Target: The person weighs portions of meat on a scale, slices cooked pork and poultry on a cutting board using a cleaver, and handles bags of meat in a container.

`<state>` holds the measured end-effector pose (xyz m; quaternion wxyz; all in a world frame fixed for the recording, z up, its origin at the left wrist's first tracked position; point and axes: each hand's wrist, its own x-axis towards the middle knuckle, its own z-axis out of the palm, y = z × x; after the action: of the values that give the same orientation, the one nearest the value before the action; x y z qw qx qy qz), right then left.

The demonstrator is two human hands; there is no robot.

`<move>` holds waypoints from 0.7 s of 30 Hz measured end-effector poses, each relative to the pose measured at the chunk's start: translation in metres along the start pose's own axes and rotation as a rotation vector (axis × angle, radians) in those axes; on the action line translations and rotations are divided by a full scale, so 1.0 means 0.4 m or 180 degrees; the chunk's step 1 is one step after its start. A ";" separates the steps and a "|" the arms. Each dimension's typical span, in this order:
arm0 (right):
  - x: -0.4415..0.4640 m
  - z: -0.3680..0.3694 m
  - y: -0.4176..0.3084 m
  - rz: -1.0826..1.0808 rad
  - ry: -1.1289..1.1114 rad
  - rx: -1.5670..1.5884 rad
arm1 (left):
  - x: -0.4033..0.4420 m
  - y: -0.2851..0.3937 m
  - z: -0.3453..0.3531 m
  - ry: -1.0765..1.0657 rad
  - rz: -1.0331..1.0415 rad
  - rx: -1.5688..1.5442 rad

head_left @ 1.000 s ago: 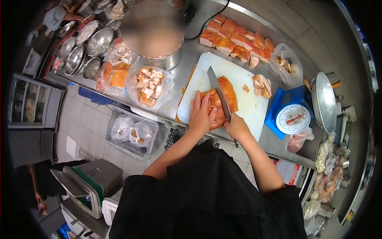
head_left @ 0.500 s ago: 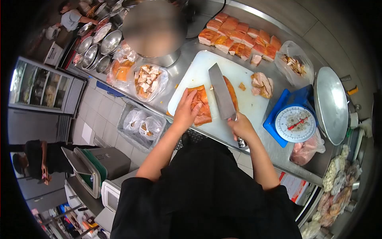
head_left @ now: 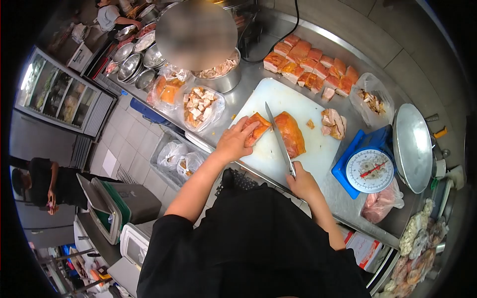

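A white cutting board (head_left: 266, 97) lies on the steel counter under my hands. My left hand (head_left: 235, 142) grips the left side of a cut piece of roast pork (head_left: 259, 131), fingers over its top and thumb along the near edge. A wide-bladed cleaver (head_left: 282, 144) is in my right hand (head_left: 304, 184), closed round its handle. The blade appears edge-on, tip pointing away from me, between that piece and a larger slab of roast pork (head_left: 291, 133). Farther right on the board sit a small scrap (head_left: 310, 123) and a pale chunk of pork (head_left: 334, 124).
Rows of pork blocks (head_left: 310, 64) line the back of the counter. A blue scale (head_left: 368, 169), a metal pan (head_left: 412, 149) and a bag of scraps (head_left: 371, 97) stand right. Left are a bag of diced pork (head_left: 201, 107) and a steel pot (head_left: 226, 79). Two other people appear at left.
The cleaver has turned from showing its broad side to edge-on and sits left of the larger slab. My left hand has shifted its grip, and the left piece has turned. The whole view has shifted slightly.
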<state>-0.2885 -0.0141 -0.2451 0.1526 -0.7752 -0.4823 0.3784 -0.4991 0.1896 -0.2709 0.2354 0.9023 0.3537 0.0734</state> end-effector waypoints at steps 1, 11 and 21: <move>-0.002 0.006 -0.013 0.0039 -0.0041 -0.0061 | 0.005 -0.016 -0.012 -0.0048 0.0136 -0.0080; 0.069 0.067 -0.063 0.0857 0.0554 0.0947 | 0.065 -0.166 -0.082 -0.0557 0.0461 -0.1577; 0.026 0.056 -0.027 0.1054 0.1179 0.1440 | 0.155 -0.245 -0.143 -0.1404 0.0891 -0.4391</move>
<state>-0.3094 -0.0026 -0.2581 0.3423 -0.8451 -0.2177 0.3483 -0.5294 0.3152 -0.2696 0.8034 0.5797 0.0532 0.1254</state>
